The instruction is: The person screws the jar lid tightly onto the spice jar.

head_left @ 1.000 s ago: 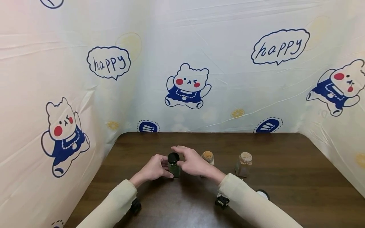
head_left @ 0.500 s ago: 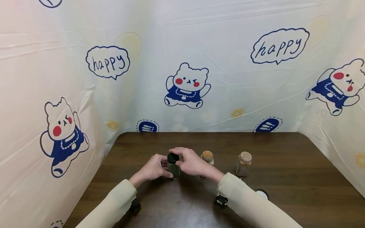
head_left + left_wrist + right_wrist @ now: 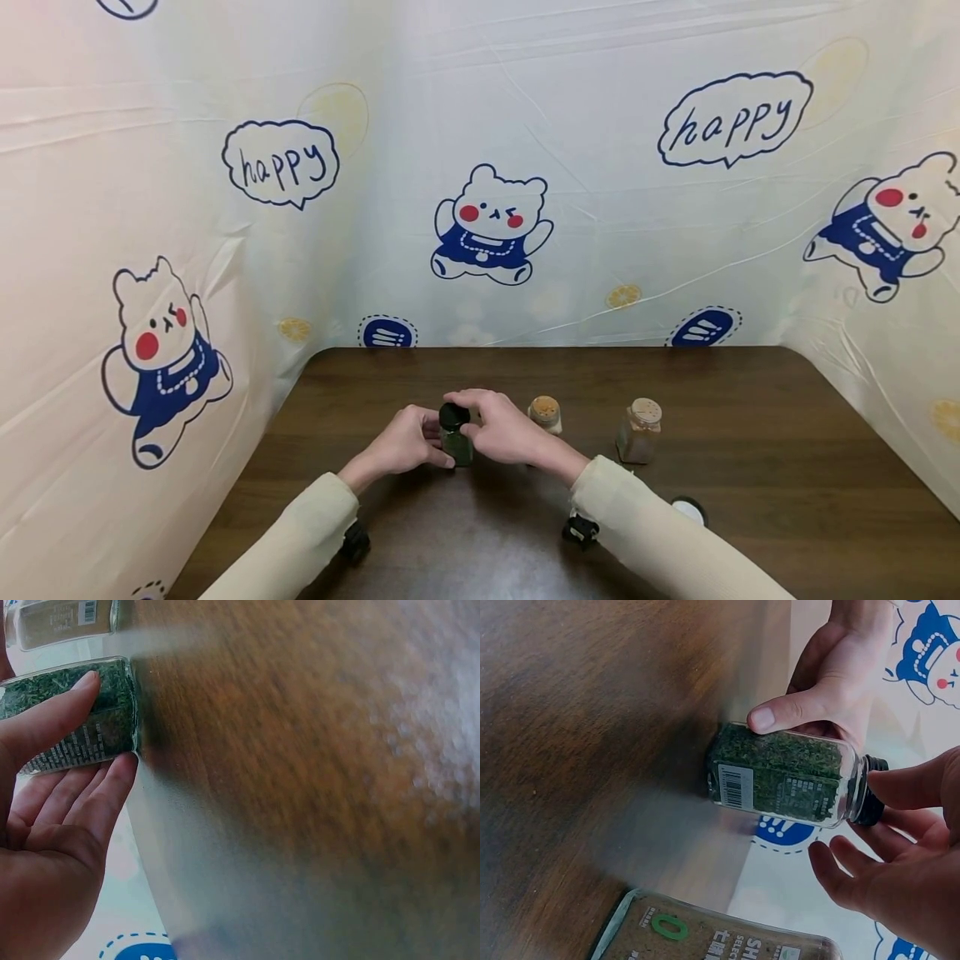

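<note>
A glass jar of green herbs (image 3: 457, 447) with a black lid (image 3: 453, 415) stands upright on the table. My left hand (image 3: 402, 442) grips the jar's body; in the left wrist view the thumb lies across the herb jar (image 3: 116, 720), with fingers on its far side. My right hand (image 3: 504, 427) holds the lid between thumb and fingers, and the right wrist view shows the thumb pressed on the black lid (image 3: 871, 791). Other fingers of that hand stand off the jar.
A jar with an orange perforated top (image 3: 545, 410) stands behind my right wrist, partly hidden. Further right is a jar with a pale perforated top (image 3: 646, 412). A round white-and-black lid (image 3: 690, 510) lies by my right sleeve. Patterned cloth (image 3: 495, 83) hangs around the table (image 3: 750, 433).
My right hand has come slightly down and left, and its fingers have closed in on the black lid. My left hand stays on the jar.
</note>
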### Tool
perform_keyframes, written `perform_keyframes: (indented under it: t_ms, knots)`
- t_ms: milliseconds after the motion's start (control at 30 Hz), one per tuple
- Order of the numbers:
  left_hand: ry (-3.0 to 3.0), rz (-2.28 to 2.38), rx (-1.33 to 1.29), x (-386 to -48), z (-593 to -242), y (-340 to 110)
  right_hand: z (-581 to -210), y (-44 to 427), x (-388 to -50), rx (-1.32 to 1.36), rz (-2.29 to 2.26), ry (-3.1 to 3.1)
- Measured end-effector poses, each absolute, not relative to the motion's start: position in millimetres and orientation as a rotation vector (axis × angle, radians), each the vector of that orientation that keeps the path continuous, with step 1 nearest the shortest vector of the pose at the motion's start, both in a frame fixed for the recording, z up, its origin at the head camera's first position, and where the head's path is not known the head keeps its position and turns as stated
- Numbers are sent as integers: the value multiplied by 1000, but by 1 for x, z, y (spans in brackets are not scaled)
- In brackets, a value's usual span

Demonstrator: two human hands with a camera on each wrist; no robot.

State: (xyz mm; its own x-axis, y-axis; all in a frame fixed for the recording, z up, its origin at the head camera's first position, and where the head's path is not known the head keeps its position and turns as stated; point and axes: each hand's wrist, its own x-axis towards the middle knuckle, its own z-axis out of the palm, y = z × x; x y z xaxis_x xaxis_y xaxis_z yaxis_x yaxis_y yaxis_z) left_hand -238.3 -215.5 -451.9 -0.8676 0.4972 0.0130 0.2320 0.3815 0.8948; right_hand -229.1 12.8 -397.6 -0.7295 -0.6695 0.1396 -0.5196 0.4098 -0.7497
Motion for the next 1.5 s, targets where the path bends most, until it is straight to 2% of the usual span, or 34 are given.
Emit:
perform_keyframes:
  t_ms: [1500]
  knots:
    - [2406, 1464, 654, -238, -451, -215, -400, 6, -227, -1011, -1057, 2739]
